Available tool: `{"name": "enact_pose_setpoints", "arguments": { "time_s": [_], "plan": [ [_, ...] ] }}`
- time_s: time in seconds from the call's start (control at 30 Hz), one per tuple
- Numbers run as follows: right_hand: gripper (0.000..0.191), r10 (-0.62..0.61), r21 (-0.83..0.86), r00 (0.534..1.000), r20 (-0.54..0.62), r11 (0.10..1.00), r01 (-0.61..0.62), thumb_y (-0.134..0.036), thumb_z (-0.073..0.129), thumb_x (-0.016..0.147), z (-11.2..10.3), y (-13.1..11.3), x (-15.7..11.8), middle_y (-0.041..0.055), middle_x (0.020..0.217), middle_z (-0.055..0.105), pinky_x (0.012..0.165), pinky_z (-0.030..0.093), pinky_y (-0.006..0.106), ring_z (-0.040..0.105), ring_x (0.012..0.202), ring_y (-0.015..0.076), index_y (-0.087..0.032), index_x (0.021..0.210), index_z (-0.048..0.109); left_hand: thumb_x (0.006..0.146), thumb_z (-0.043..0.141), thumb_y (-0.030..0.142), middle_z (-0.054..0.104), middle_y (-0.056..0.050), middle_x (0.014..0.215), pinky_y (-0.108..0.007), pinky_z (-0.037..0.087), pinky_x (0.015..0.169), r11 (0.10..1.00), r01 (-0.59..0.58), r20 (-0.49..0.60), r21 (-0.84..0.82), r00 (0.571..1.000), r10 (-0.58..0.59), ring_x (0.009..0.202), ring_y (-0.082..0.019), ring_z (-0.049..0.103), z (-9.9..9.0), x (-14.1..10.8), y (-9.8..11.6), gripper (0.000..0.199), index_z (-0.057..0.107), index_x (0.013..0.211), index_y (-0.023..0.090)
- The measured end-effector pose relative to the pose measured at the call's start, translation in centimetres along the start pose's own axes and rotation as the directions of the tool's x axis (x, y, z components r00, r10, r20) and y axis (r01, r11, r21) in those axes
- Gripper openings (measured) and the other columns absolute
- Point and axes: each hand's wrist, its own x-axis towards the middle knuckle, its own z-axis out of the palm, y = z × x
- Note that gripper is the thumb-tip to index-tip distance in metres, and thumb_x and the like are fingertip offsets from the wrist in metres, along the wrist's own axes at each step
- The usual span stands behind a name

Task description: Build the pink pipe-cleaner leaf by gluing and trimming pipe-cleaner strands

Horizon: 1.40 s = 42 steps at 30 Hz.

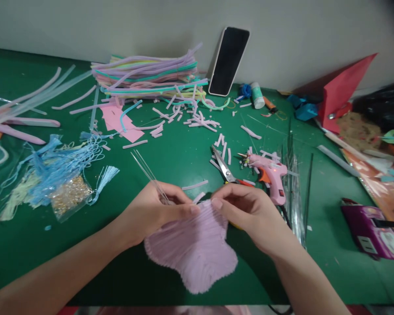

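A pale purple, wavy-edged fuzzy piece (200, 253) hangs between my two hands over the front of the green table. My left hand (164, 208) pinches its upper left edge with thumb and fingers, and thin wires (147, 170) stick out up and left from the same hand. At the upper right edge, the thumb and fingers of my right hand (241, 205) are closed on the piece. Scissors (226, 168) lie just beyond my right hand, their handles partly hidden. A pink glue gun (271, 175) rests to their right.
Bundled coloured pipe cleaners (147, 76) and a leaning phone (230, 61) stand at the back. Cut bits (202, 120) lie scattered mid-table. Blue tassels (62, 162) and a bead bag (71, 194) are left; wires (293, 188) and a purple box (374, 232) are right.
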Motion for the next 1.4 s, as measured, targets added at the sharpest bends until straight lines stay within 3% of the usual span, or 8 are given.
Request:
{"name": "enact_pose_setpoints", "arguments": {
  "time_s": [0.67, 0.8, 0.93, 1.03, 1.17, 1.23, 1.3, 1.4],
  "plan": [
    [0.024, 0.047, -0.076, 0.997, 0.061, 0.996, -0.043, -0.045, 0.070, 0.079, 0.4, 0.3, -0.2, -0.0005, 0.066, 0.063, 0.047, 0.039, 0.022, 0.052, 0.057, 0.0109, -0.021, 0.080, 0.071, 0.063, 0.083, 0.034, 0.065, 0.000, 0.057, -0.017, 0.038, 0.046, 0.999, 0.040, 0.045, 0.017, 0.998, -0.041, 0.050, -0.008, 0.054, -0.1, 0.2, -0.3, 0.022, 0.072, 0.064, 0.016],
    [0.017, -0.093, -0.074, 0.993, -0.071, 0.993, 0.088, -0.039, 0.073, 0.078, 0.1, -0.6, -0.1, 0.0010, 0.072, 0.069, 0.050, 0.045, 0.023, 0.058, 0.060, 0.0126, -0.022, 0.076, 0.071, 0.061, 0.085, 0.037, 0.071, -0.001, 0.073, -0.017, 0.046, 0.055, 0.998, -0.016, 0.075, 0.054, 0.997, 0.012, 0.063, -0.012, 0.063, -0.3, 0.0, 0.2, 0.032, 0.074, 0.083, 0.018],
    [0.012, -0.340, -0.226, 0.880, -0.332, 0.934, 0.276, -0.037, 0.073, 0.078, -0.6, -3.0, 0.9, 0.0014, 0.075, 0.071, 0.062, 0.052, 0.029, 0.064, 0.068, 0.0161, -0.025, 0.076, 0.071, 0.061, 0.085, 0.036, 0.075, -0.005, 0.094, -0.027, 0.055, 0.074, 0.980, -0.165, -0.017, 0.111, 0.986, 0.167, 0.088, -0.022, 0.069, -1.2, 0.1, 0.7, 0.045, 0.072, 0.100, 0.018],
    [0.010, -0.498, -0.360, 0.812, -0.305, 0.850, 0.385, -0.036, 0.072, 0.080, -0.2, -4.5, 2.2, 0.0024, 0.086, 0.072, 0.075, 0.054, 0.034, 0.066, 0.081, 0.0193, -0.026, 0.082, 0.071, 0.070, 0.080, 0.040, 0.076, -0.004, 0.092, -0.028, 0.055, 0.076, 0.935, -0.297, -0.191, 0.194, 0.923, 0.333, 0.086, -0.021, 0.069, -2.4, 0.7, 0.8, 0.031, 0.075, 0.090, 0.017],
    [0.038, -0.589, -0.403, 0.760, -0.273, 0.788, 0.466, -0.039, 0.070, 0.081, 1.1, -4.4, 3.8, 0.0053, 0.126, 0.061, 0.093, 0.048, 0.035, 0.056, 0.115, 0.0211, -0.026, 0.116, 0.061, 0.068, 0.082, 0.034, 0.077, -0.003, 0.097, -0.031, 0.055, 0.087, 0.843, -0.490, -0.443, 0.222, 0.719, 0.535, 0.092, -0.021, 0.069, -4.3, 1.6, 0.8, 0.028, 0.077, 0.091, 0.019],
    [0.045, -0.499, -0.292, 0.787, -0.362, 0.863, 0.412, -0.046, 0.065, 0.083, 1.7, -3.9, 4.2, 0.0076, 0.131, 0.057, 0.089, 0.049, 0.033, 0.055, 0.114, 0.0202, -0.025, 0.122, 0.054, 0.069, 0.082, 0.031, 0.078, 0.001, 0.097, -0.033, 0.053, 0.094, 0.772, -0.595, -0.483, 0.224, 0.620, 0.618, 0.099, -0.022, 0.068, -5.1, 1.9, 1.0, 0.026, 0.077, 0.094, 0.022],
    [0.042, -0.331, -0.075, 0.874, -0.355, 0.942, 0.326, -0.053, 0.060, 0.085, 2.0, -3.5, 4.3, 0.0092, 0.119, 0.063, 0.080, 0.052, 0.031, 0.061, 0.102, 0.0191, -0.021, 0.113, 0.057, 0.073, 0.079, 0.027, 0.076, 0.005, 0.106, -0.035, 0.047, 0.104, 0.718, -0.640, -0.447, 0.274, 0.576, 0.684, 0.112, -0.024, 0.064, -5.6, 2.1, 1.2, 0.025, 0.077, 0.098, 0.026],
    [0.041, -0.074, 0.283, 0.993, -0.094, 0.954, 0.098, -0.056, 0.056, 0.086, 2.1, -3.3, 4.2, 0.0101, 0.098, 0.071, 0.072, 0.055, 0.029, 0.067, 0.084, 0.0179, -0.017, 0.094, 0.064, 0.081, 0.070, 0.021, 0.070, 0.003, 0.119, -0.041, 0.035, 0.115, 0.505, -0.696, -0.242, 0.511, 0.447, 0.861, 0.125, -0.022, 0.055, -5.9, 2.0, 1.2, 0.022, 0.076, 0.099, 0.031]
  ]
}}
